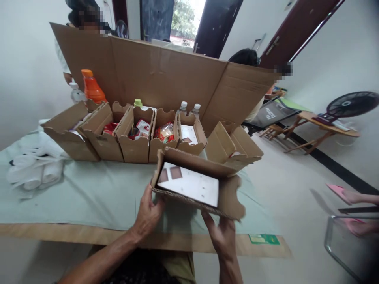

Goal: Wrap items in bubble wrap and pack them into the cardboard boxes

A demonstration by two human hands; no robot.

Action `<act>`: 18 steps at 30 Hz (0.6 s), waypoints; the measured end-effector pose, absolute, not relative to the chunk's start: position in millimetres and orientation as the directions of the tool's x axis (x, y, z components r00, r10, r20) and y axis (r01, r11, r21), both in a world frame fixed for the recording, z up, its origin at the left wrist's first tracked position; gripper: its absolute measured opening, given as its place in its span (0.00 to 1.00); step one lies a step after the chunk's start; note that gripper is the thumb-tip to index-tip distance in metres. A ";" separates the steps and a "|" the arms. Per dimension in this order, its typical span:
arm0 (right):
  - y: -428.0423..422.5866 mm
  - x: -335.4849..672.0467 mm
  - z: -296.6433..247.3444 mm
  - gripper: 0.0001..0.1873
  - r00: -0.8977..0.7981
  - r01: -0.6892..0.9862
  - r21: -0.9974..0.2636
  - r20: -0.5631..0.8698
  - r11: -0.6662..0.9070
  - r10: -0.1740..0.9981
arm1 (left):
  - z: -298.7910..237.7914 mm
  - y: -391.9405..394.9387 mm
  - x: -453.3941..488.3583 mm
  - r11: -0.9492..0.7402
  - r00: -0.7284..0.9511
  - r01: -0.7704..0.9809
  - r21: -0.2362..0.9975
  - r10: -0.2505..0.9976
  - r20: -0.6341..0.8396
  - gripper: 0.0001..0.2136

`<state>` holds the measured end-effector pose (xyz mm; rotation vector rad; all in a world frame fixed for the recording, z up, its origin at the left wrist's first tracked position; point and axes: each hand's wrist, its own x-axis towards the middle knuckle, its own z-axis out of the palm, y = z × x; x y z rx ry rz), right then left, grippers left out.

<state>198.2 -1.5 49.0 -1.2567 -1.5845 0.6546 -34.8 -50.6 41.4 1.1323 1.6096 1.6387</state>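
An open cardboard box (233, 195) is held tilted above the near part of the table. Inside it lies a white box (189, 183) with small holes and two brownish square patches. My left hand (149, 211) grips the cardboard box at its left end, thumb on the near wall. Under the right end, my right hand (220, 232) supports the same box, its fingers partly hidden beneath. Behind stands a row of similar cardboard boxes; one holds a white box (188, 134), another a red snack packet (166, 132).
Rolls of white plastic bags (38, 165) lie at the table's left. Behind the row rise a cardboard screen (166, 71), an orange bottle (92, 86) and clear bottles. Another cardboard box (233, 144) stands right. Beyond are people, a fan (346, 104) and a wooden stand.
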 end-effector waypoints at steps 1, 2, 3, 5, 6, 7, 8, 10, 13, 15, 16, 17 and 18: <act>13.8 181.6 50.0 0.32 -0.037 0.371 -0.872 0.330 0.320 0.943 | 43.4 -46.7 -50.2 -0.094 -0.517 0.185 0.978 0.837 0.178 0.23; 27.5 166.5 49.8 0.31 -0.061 0.344 -0.888 0.304 0.306 0.951 | 44.6 -41.9 -64.8 -0.089 -0.552 0.208 0.974 0.812 0.192 0.22; 39.1 153.6 48.4 0.31 -0.069 0.326 -0.902 0.277 0.284 0.958 | 44.5 -37.1 -77.8 -0.094 -0.579 0.228 0.969 0.787 0.213 0.23; 52.6 136.7 41.7 0.31 -0.063 0.309 -0.923 0.221 0.230 0.973 | 39.4 -31.3 -97.0 -0.111 -0.605 0.254 0.961 0.757 0.247 0.28; 53.9 133.2 36.5 0.30 -0.064 0.301 -0.932 0.193 0.203 0.979 | 34.6 -31.8 -102.7 -0.107 -0.600 0.255 0.961 0.762 0.244 0.30; 51.4 132.7 30.5 0.31 -0.069 0.291 -0.940 0.165 0.178 0.984 | 28.6 -35.1 -105.7 -0.091 -0.584 0.250 0.964 0.780 0.225 0.32; 45.6 134.9 24.0 0.31 -0.071 0.283 -0.947 0.137 0.151 0.988 | 22.3 -41.2 -106.2 -0.067 -0.561 0.242 0.968 0.805 0.195 0.32; 27.6 144.8 11.8 0.34 -0.040 0.287 -0.953 0.088 0.096 0.995 | 11.0 -60.3 -101.4 -0.022 -0.507 0.238 0.971 0.850 0.143 0.31; 1.9 164.0 0.9 0.38 0.043 0.363 -0.932 0.034 0.016 0.998 | 3.4 -92.0 -89.2 -0.026 -0.385 0.318 0.948 0.910 0.154 0.32; -5.3 173.5 -1.3 0.38 0.035 0.449 -0.894 0.024 0.005 0.999 | 4.3 -106.3 -87.0 -0.080 -0.281 0.406 0.911 0.937 0.208 0.31; -5.8 176.6 -1.8 0.36 -0.002 0.498 -0.867 0.033 0.030 0.999 | 5.8 -111.1 -89.8 -0.113 -0.251 0.448 0.887 0.936 0.246 0.29; -4.9 178.9 -2.2 0.33 -0.052 0.543 -0.837 0.053 0.072 0.997 | 7.8 -114.9 -95.9 -0.137 -0.249 0.488 0.862 0.925 0.288 0.26; -2.8 180.5 -2.9 0.30 -0.109 0.579 -0.805 0.077 0.127 0.991 | 10.4 -118.3 -105.6 -0.144 -0.277 0.531 0.835 0.902 0.332 0.22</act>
